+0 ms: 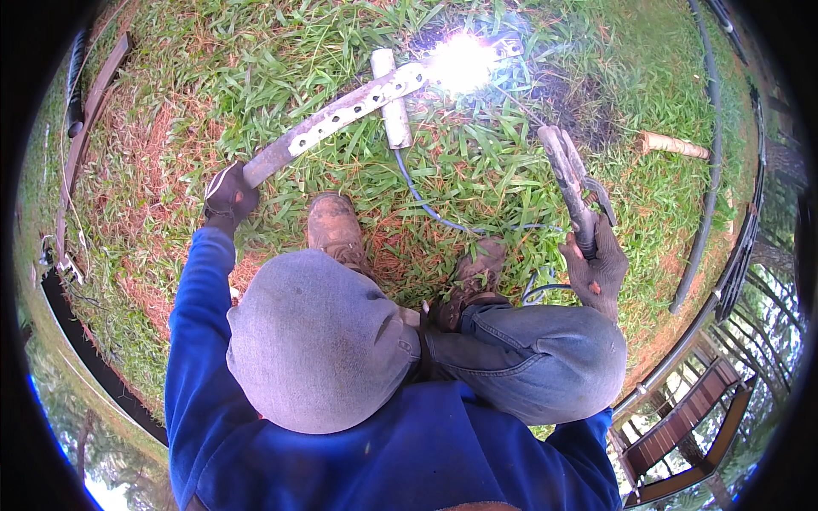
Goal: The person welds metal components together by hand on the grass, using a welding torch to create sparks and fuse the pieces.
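Note:
My gloved left hand (pixel 230 198) is closed round the near end of a long flat metal bar (pixel 328 122) with a row of holes. The bar slants up to the right across a short pale pipe (pixel 391 106) lying on the grass. In my gloved right hand (pixel 599 266) is a welding electrode holder (pixel 569 183), pointing up and to the left. A thin rod (pixel 521 109) runs from its jaws towards a dazzling white arc (pixel 463 64) at the bar's far end. The glare hides the metal at that spot.
A blue cable (pixel 426 209) winds through the grass from the short pipe towards my right hand. A small wooden piece (pixel 673 145) lies at right beside a long dark pipe (pixel 714 162). A rusty metal bar (pixel 100 94) stands at far left. My boots (pixel 335 223) are close below the work.

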`<state>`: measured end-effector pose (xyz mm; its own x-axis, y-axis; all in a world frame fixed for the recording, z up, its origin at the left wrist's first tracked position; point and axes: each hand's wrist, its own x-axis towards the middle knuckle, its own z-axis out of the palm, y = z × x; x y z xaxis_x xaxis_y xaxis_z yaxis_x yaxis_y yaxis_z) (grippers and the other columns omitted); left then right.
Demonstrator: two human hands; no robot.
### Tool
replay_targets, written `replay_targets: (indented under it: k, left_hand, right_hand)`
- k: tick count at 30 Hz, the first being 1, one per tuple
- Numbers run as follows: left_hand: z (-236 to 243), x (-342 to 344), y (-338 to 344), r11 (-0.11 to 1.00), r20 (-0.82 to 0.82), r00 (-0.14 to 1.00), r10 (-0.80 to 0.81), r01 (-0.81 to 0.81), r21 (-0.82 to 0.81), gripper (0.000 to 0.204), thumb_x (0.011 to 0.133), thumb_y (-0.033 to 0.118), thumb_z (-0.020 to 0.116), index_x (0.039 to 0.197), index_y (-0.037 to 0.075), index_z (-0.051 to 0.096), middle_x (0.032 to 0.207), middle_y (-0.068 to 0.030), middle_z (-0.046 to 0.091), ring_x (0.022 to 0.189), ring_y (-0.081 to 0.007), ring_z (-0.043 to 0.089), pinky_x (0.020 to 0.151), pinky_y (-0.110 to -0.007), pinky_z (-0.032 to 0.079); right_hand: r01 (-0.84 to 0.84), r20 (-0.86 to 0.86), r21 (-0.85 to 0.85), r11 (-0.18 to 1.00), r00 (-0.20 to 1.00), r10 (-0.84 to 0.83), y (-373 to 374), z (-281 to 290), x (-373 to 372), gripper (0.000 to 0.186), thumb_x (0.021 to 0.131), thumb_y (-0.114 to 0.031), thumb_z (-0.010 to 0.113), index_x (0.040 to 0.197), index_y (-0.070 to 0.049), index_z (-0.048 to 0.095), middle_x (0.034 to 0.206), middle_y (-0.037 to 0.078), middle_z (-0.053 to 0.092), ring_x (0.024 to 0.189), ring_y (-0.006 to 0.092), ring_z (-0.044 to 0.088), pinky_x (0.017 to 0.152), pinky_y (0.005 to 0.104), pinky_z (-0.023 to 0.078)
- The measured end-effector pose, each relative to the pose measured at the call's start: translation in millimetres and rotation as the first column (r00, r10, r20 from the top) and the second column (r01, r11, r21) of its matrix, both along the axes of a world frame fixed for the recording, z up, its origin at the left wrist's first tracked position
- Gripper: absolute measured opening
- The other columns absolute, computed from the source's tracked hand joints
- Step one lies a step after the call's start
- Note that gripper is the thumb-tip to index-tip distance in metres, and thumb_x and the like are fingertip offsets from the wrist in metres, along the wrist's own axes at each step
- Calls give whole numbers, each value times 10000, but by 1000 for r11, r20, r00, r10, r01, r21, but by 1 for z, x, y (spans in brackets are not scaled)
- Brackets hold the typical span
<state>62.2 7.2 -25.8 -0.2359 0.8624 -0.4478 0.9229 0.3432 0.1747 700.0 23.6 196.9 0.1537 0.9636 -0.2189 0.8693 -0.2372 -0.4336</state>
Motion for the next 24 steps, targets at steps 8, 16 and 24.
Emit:
replay_targets:
  k: [8, 16, 24]
  left_hand:
    - [8, 6, 5, 999, 6, 1000, -3, 3, -48, 379, 891, 233, 790, 1250, 113, 773, 1100, -198, 834, 1051, -434, 808, 937, -522, 653]
    - [2, 1, 2, 999, -2, 1000, -9, 9, -48, 373, 875, 224, 793, 1234, 124, 774, 1071, -195, 832, 1024, -436, 807, 918, -517, 649]
    - [2, 2, 1, 998, 7, 1000, 30, -30, -52, 370, 867, 224, 791, 1223, 126, 780, 1066, -192, 832, 1018, -433, 808, 915, -519, 649]
  right_hand:
    - [21, 43, 8, 1000, 999, -21, 0, 2, -4, 553, 950, -156, 884, 1451, -49, 675, 1159, 151, 792, 992, 216, 799, 859, 378, 640]
    - [-53, 66, 22, 998, 997, 51, 8, 5, -8, 504, 923, -132, 859, 1396, -87, 690, 1112, 141, 788, 944, 250, 802, 821, 389, 631]
    - [-85, -4, 79, 993, 996, 86, 7, -2, -6, 434, 898, -112, 861, 1293, -97, 682, 1058, 142, 756, 894, 280, 780, 790, 408, 612]
